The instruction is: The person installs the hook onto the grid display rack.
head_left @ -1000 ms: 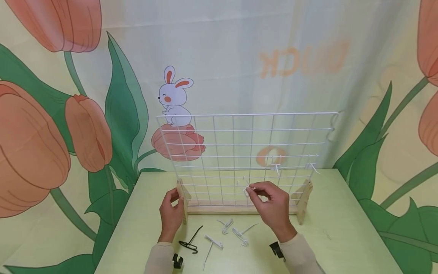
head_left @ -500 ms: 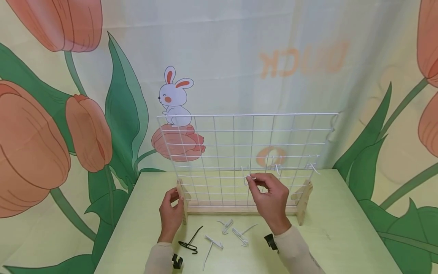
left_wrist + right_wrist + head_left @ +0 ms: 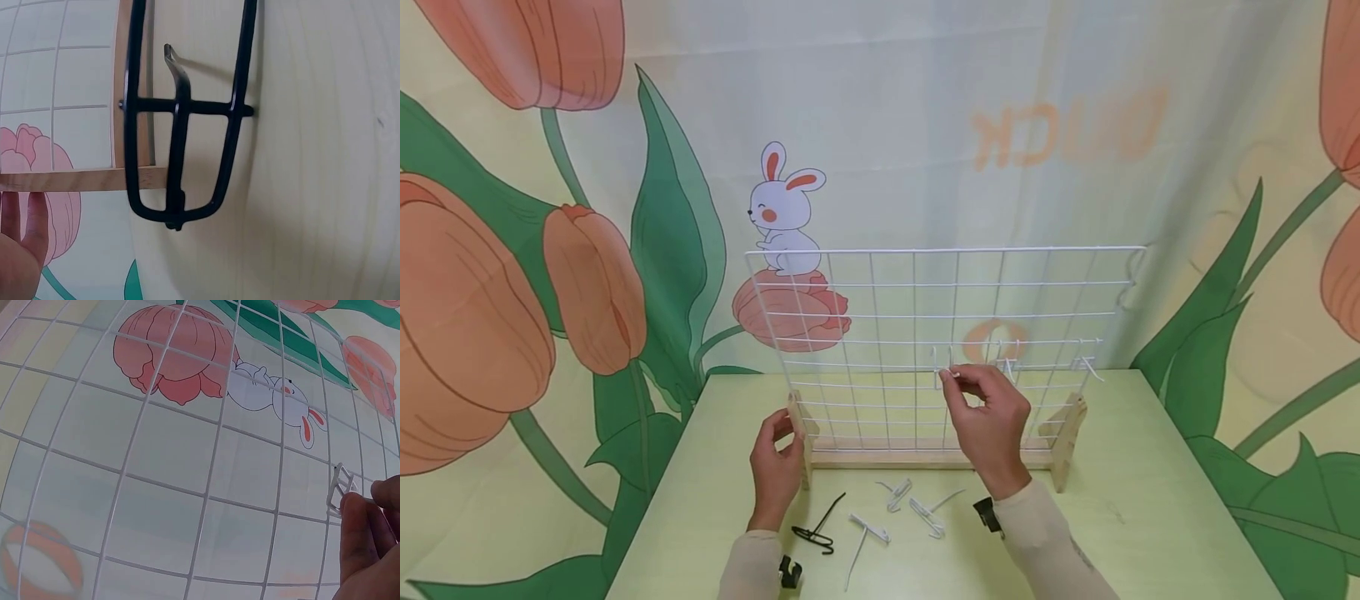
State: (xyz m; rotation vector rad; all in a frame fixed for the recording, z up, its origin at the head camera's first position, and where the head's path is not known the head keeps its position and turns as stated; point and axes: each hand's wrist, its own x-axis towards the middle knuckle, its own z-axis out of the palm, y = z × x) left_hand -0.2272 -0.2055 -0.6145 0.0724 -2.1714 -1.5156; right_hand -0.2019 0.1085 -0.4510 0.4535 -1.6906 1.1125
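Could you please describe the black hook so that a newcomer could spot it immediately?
On the table, find the white wire grid. In front of its wooden base lie three white hooks and the black hook, nearest the left hand and alone in its colour.

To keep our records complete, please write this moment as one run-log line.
right grip: pinches white hook at wire grid; left grip: holds wooden stand; table: three white hooks, one black hook; grid: two hooks hung
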